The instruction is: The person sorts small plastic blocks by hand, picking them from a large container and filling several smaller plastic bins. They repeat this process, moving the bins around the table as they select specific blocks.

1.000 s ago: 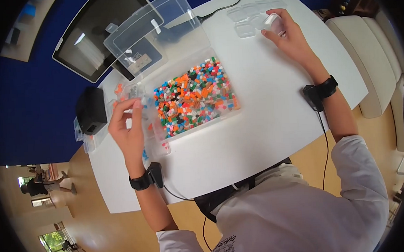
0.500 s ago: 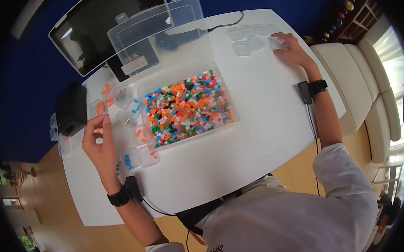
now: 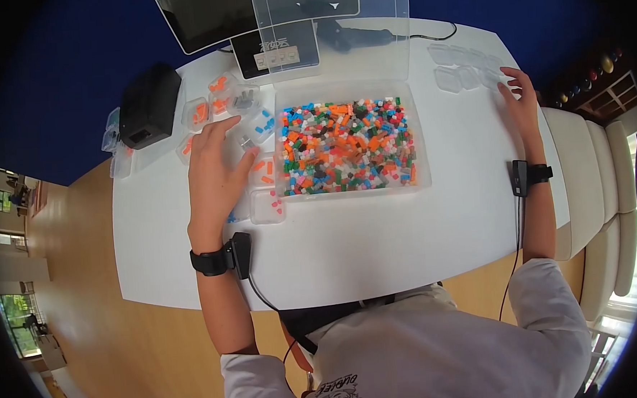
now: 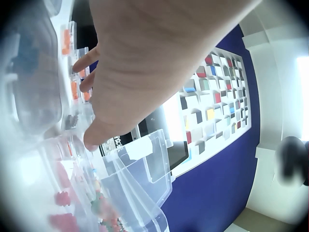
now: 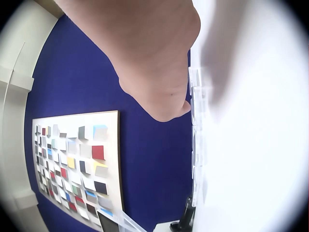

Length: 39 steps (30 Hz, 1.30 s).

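A clear bin with its lid raised (image 3: 421, 139) holds many small coloured pieces. To its left, my left hand (image 3: 216, 179) hovers with fingers and thumb apart, among small clear boxes of sorted pieces, one with blue pieces (image 3: 263, 124), another with pink (image 3: 267, 205). Nothing shows between its fingers in the left wrist view, where the hand (image 4: 140, 63) covers part of the boxes. At the far right, my right hand (image 3: 523, 109) has its fingertips at the edge of a clear box (image 3: 494, 78); whether they touch it I cannot tell. The right wrist view hides most fingers behind the hand (image 5: 154, 72).
Several clear boxes (image 3: 447, 79) form a group at the back right. Behind the bin stands a monitor (image 3: 215, 17), with a dark tablet-like panel (image 3: 276, 53) below it. A black box-shaped object (image 3: 151, 107) stands at the left. A cable (image 3: 436, 36) lies along the back edge.
The clear box that my right hand held raised is down by the others, and those fingers have loosened. My left hand has spread its fingers and moved over the small boxes. The head view has shifted.
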Motion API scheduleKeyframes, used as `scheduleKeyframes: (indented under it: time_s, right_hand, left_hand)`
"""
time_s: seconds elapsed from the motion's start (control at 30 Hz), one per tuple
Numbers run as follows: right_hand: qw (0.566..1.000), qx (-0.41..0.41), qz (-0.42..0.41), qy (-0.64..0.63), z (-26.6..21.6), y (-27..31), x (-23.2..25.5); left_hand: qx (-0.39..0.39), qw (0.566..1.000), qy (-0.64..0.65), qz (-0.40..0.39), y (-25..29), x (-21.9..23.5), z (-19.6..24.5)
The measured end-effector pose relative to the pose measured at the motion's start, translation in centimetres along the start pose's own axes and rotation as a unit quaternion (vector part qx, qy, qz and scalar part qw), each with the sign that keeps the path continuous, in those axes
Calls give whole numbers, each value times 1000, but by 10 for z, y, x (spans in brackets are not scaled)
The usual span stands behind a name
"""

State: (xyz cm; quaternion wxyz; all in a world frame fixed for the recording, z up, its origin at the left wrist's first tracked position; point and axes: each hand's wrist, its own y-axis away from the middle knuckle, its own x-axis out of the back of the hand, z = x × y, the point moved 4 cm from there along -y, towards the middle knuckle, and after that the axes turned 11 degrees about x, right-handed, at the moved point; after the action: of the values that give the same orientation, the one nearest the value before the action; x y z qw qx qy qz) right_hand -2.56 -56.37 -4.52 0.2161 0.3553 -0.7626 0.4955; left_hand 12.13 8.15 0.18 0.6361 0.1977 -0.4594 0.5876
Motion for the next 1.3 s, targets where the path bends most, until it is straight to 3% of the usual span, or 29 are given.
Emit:
scheduleKeyframes:
  time_s: [0.13,0.23,0.27,0.3,0.43,0.5,0.57,0.63,0.73,0.93,1.07,1.13,1.23,1.3]
  right_hand:
    - [996,6,45,-72,-30,-6,5]
    - [985,70,72,-138,-89,-16,5]
    - [985,69,73,-137,-114,-16,2]
    - [978,125,41,-165,-148,-17,-4]
    - [911,309,-103,-253,-282,-15,-22]
    - [887,342,-141,-278,-324,-14,-35]
    - [866,357,-150,-315,-360,-15,-50]
    - [857,369,-150,-328,-380,-15,-65]
    - [818,288,-301,-396,-398,-12,-87]
    - [787,322,-278,-447,-393,-18,-97]
    - [801,329,-265,-425,-380,-20,-101]
    - [787,303,-318,-433,-373,-25,-102]
    - [784,290,-349,-423,-372,-32,-92]
    - [800,298,-328,-404,-367,-33,-95]
  left_hand:
    - [0,999,51,-5,-4,6,-2]
    - [-10,988,154,28,-2,14,13]
    - [-21,966,257,25,-1,13,19]
    - [-33,933,358,22,0,12,24]
    - [-55,897,434,-60,13,0,49]
    - [-34,856,510,-79,19,-10,61]
    - [-54,850,517,-81,25,-14,73]
    - [-39,815,568,-106,28,-18,79]
    - [-15,800,586,-125,28,-25,67]
    - [5,784,610,-113,29,-24,66]
    - [7,784,603,-148,28,-25,67]
    - [12,779,608,-154,27,-27,64]
    - [12,799,571,-190,26,-29,66]
    - [-33,850,502,-154,27,-26,72]
